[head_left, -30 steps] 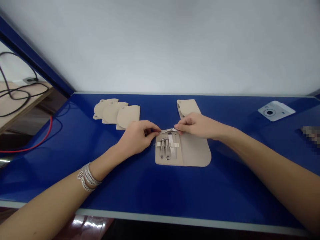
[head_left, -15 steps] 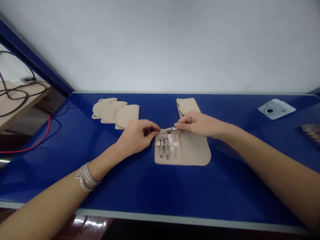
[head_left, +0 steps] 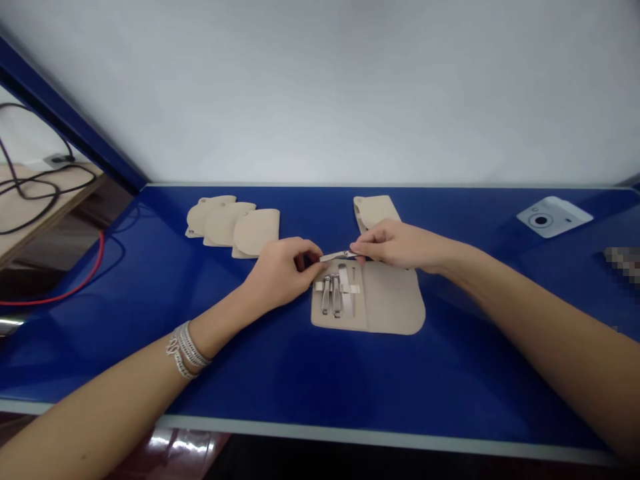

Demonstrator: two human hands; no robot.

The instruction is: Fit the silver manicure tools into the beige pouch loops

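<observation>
Small metal scissors stretch between my two hands, just above the top edge of an opened beige case. My right hand pinches them at the handle end, which its fingers hide. The thumb and fingertips of my left hand are closed at the blade tip. Inside the case's left half, two nail clippers sit side by side under a pale elastic band. A flat metal tool and a thin pick are tucked beside them.
Three closed beige cases overlap at the back left. Another beige case lies behind my right hand. A white camera-like object is at the back right of the blue table. A red cable runs along the left.
The scissors have turned slightly and their blades look flatter to me. Both hands keep their hold, with only a small shift. The view has moved a little.
</observation>
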